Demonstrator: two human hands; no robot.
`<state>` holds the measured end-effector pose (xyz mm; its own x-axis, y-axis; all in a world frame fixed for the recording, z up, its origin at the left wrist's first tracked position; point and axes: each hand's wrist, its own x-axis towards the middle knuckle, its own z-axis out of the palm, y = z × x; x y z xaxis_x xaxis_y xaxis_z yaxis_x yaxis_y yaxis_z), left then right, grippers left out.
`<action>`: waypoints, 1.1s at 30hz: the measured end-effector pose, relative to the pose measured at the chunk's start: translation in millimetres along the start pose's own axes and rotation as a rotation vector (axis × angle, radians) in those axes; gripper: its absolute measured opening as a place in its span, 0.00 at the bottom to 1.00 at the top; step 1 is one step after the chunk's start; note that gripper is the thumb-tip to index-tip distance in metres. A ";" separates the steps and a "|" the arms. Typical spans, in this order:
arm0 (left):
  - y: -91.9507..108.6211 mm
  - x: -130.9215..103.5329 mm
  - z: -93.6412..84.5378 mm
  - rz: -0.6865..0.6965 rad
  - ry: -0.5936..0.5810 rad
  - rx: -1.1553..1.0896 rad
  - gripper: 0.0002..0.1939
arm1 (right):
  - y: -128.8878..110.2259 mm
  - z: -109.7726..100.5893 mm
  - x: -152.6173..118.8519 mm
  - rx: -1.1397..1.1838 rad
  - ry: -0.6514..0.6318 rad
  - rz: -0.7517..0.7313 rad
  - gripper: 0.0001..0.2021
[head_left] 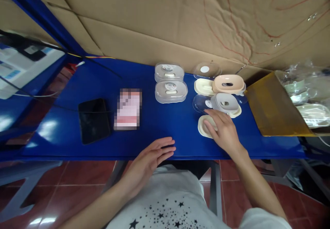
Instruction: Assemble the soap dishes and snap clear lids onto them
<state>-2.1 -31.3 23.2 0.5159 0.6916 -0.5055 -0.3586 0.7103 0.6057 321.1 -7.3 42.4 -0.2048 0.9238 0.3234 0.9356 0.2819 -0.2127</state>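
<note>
A: Where is the right hand [223,130]?

B: It lies palm down on a cream oval tray [205,126] near the front edge of the blue table [160,126]. The fingers are spread and loose over the tray, touching its top; I cannot tell whether they grip it.

A: Which way does that tray run?

B: Its long axis goes roughly left to right along the table edge, tilted a little, with the left end showing and the right end under the hand.

A: And what sits just behind it?

B: A grey soap-box insert [225,102] resting on a clear lid [200,104], with its long axis also left to right (the index fingertip nearly reaches it). Further back, a peach insert [228,83] lies over another cream tray [203,86].

A: The left hand [149,158]?

B: Open and holding nothing, fingers pointing right, hovering at the table's front edge.

A: Anything else?

B: Two closed clear boxes [170,82] stand one behind the other mid-table, and a black phone [93,119] lies flat to the left.
</note>
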 end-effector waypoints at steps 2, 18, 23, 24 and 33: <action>-0.1 3.8 -0.1 -0.013 -0.002 -0.003 0.20 | 1.6 -2.5 -40.8 -0.060 0.016 0.048 0.23; 15.6 46.8 37.5 -0.007 0.072 -0.424 0.22 | -14.0 28.1 0.5 0.284 -0.001 -0.029 0.24; 23.5 50.2 29.7 0.003 0.129 -0.527 0.17 | -3.3 34.9 0.5 -0.005 -0.049 0.040 0.27; 22.5 51.4 27.9 0.010 0.131 -0.531 0.18 | -6.8 33.1 -3.7 0.005 -0.073 -0.011 0.26; 15.7 53.9 17.2 0.045 -0.001 -0.440 0.27 | 93.4 -0.8 -13.3 -0.080 0.122 0.106 0.32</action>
<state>33.5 14.9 16.0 0.4929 0.7228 -0.4844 -0.6773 0.6682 0.3079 411.5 6.6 19.0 -0.0720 0.9077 0.4134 0.9711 0.1584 -0.1787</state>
